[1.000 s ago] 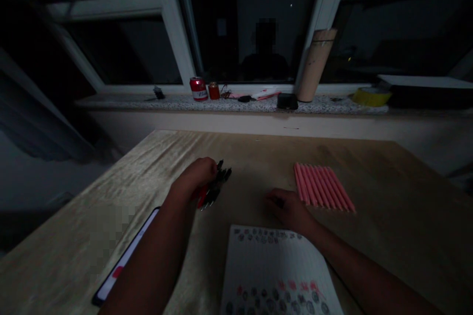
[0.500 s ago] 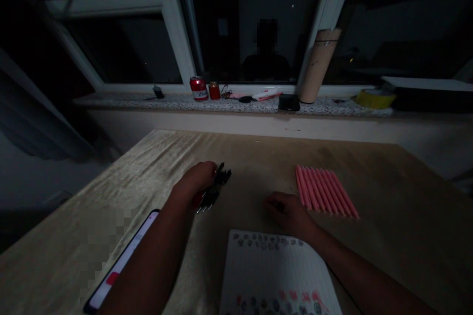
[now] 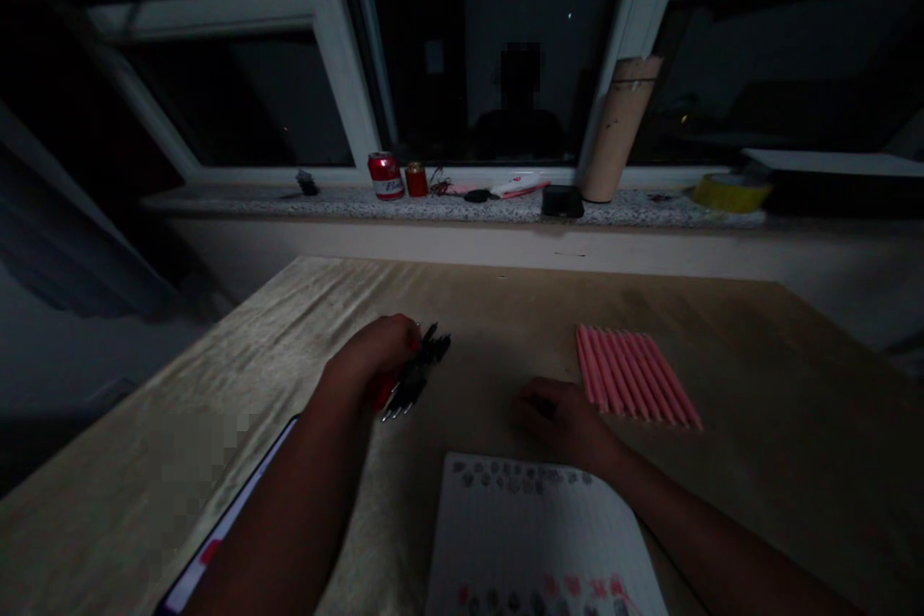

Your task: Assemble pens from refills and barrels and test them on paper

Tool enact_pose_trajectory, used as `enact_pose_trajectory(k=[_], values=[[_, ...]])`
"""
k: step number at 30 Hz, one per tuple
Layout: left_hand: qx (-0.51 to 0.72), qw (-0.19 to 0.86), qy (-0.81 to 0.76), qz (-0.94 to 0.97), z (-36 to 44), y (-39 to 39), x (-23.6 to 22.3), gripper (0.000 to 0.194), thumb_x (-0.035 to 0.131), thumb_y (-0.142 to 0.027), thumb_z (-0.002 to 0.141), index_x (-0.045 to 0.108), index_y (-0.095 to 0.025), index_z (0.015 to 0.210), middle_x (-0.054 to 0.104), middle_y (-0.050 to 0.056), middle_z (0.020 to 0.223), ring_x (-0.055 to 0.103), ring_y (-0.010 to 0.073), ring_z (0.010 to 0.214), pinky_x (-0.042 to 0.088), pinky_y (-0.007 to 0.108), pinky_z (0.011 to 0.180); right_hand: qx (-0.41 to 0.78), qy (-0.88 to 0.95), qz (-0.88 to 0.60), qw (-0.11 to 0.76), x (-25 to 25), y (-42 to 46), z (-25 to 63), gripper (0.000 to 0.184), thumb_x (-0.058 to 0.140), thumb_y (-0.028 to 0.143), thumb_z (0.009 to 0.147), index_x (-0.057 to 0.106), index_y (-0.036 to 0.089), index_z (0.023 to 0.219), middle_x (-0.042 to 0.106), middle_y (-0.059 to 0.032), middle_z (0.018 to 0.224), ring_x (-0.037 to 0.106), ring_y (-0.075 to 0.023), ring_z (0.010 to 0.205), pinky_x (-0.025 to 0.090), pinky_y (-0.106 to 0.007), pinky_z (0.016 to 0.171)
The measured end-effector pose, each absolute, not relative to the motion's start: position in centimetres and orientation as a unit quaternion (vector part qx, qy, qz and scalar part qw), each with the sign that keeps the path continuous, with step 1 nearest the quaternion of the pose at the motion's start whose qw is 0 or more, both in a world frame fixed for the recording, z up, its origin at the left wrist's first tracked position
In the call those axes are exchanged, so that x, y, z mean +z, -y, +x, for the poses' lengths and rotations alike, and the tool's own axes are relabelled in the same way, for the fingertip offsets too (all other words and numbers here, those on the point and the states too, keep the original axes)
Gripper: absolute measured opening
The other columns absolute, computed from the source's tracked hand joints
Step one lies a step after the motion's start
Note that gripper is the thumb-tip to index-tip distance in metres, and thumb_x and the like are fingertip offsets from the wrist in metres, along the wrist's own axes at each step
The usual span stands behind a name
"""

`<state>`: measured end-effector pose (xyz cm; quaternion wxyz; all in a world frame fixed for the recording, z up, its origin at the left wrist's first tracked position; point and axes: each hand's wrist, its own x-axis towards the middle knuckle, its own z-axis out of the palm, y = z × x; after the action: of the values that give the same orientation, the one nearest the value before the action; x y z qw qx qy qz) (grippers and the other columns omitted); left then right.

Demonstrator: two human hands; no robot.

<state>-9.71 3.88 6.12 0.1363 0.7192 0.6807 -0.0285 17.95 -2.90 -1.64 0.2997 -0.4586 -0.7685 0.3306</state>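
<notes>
Black pens with silver tips (image 3: 410,390) lie in a loose bunch left of the table's middle. At their left edge my left hand (image 3: 375,346) has its fingers closed round what looks like a red pen (image 3: 382,392), mostly covered by the hand. My right hand (image 3: 561,412) rests on the table, fingers loosely curled, with nothing visible in them. Just right of it lies a neat row of several pink pens (image 3: 635,373), side by side. A lined notebook (image 3: 538,534) with dark and red scribbled marks lies in front, between my forearms.
A phone (image 3: 238,510) lies partly under my left forearm. On the windowsill stand a red can (image 3: 385,177), a small red jar (image 3: 417,180), a black box (image 3: 563,202), a cardboard tube (image 3: 621,130) and a yellow tape roll (image 3: 731,192).
My left hand has drawn slightly left, away from the black pens. My right hand stays nearly where it was.
</notes>
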Motion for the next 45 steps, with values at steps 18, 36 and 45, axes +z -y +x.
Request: enact_pose_trajectory(k=[18, 36, 45], values=[[-0.060, 0.042, -0.657, 0.751, -6.7, -2.6, 5.9, 0.032, 0.060, -0.030, 0.068, 0.065, -0.016, 0.097, 0.068, 0.015, 0.094, 0.064, 0.0288, 0.082, 0.047, 0.033, 0.065, 0.331, 0.769, -0.454, 0.307, -2.0, 2.9, 18.0, 0.015, 0.051, 0.025, 0.082, 0.062, 0.017, 0.076, 0.058, -0.0010, 0.066, 0.052, -0.0132, 0.061, 0.036, -0.024, 0.054], [-0.072, -0.003, -0.673, 0.736, -3.1, -0.9, 5.3, 0.029, 0.044, -0.009, 0.080, 0.066, -0.010, 0.098, 0.068, 0.017, 0.097, 0.064, 0.0267, 0.094, 0.049, 0.038, 0.083, 0.321, 0.772, -0.458, 0.303, -1.7, 3.0, 18.0, 0.017, 0.050, 0.025, 0.082, 0.063, 0.017, 0.077, 0.059, -0.0009, 0.065, 0.053, -0.0131, 0.061, 0.037, -0.023, 0.054], [-0.057, 0.013, -0.661, 0.748, -3.5, -1.1, 5.3, 0.029, 0.050, -0.011, 0.073, 0.066, -0.009, 0.097, 0.068, 0.019, 0.094, 0.064, 0.0291, 0.090, 0.049, 0.037, 0.076, 0.345, 0.756, -0.462, 0.311, -1.8, 3.0, 18.0, 0.017, 0.051, 0.028, 0.082, 0.063, 0.017, 0.077, 0.058, -0.0012, 0.065, 0.052, -0.0139, 0.061, 0.037, -0.024, 0.054]])
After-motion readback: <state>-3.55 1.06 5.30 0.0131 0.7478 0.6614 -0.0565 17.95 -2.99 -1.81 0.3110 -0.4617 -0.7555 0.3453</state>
